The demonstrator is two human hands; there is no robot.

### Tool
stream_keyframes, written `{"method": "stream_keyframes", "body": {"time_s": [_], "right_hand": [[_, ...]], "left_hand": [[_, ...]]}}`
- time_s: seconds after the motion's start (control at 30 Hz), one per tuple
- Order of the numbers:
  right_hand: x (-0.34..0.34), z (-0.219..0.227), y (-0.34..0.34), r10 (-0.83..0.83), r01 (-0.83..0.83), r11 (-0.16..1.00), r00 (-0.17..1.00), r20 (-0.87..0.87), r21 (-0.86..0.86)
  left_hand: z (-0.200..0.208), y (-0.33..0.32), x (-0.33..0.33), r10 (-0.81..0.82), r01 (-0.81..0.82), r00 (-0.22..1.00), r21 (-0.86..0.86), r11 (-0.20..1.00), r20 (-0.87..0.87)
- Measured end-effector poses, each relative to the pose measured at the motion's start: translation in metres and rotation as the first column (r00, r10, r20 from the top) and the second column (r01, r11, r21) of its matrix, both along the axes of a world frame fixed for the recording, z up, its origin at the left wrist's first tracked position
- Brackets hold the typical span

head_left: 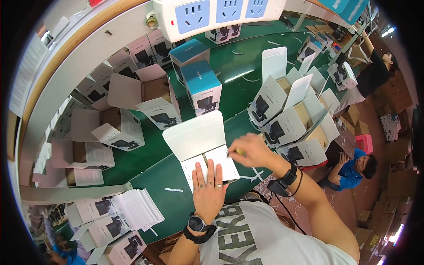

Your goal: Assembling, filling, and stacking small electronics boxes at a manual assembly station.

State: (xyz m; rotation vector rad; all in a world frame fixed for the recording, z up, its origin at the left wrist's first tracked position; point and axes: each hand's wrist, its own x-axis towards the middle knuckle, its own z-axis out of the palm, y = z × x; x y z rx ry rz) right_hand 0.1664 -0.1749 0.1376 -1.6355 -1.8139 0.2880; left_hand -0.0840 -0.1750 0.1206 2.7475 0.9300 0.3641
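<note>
In front of me a white cardboard box point(227, 164) sits on the green table, its large lid flap point(194, 137) standing up behind it. The inner flaps lie folded inward with a narrow gap between them. My left hand point(208, 187) presses on these flaps with its fingers stretched out flat. Just right of it, my right hand point(251, 152) is closed at the box's right edge. Something small and yellowish shows between its fingers, too covered to name.
Open printed boxes point(282, 126) crowd the right side, with more open boxes point(119, 128) at the left. Two teal-topped boxes point(201, 81) stand behind. A stack of white leaflets point(139, 210) lies lower left. A power strip point(221, 17) hangs overhead. A person in blue point(349, 172) is at the right.
</note>
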Motion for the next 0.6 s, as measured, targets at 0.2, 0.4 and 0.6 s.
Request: {"method": "stream_keyframes", "body": {"time_s": [0.2,0.4,0.6], "right_hand": [[0.007,-0.002,0.013,0.063,-0.076,0.989,0.992,0.106,0.128],[0.015,0.005,0.006,0.146,-0.154,0.985,0.983,0.109,0.076],[-0.005,0.016,-0.003,-0.041,0.017,0.97,0.995,-0.094,-0.244]], "left_hand": [[0.003,0.0,0.0,-0.001,0.002,0.999,0.025,1.0,-0.032],[0.002,-0.001,-0.002,-0.007,0.007,1.0,0.013,1.0,0.013],[0.005,-0.001,0.0,-0.001,0.001,1.0,0.003,1.0,0.008]]}}
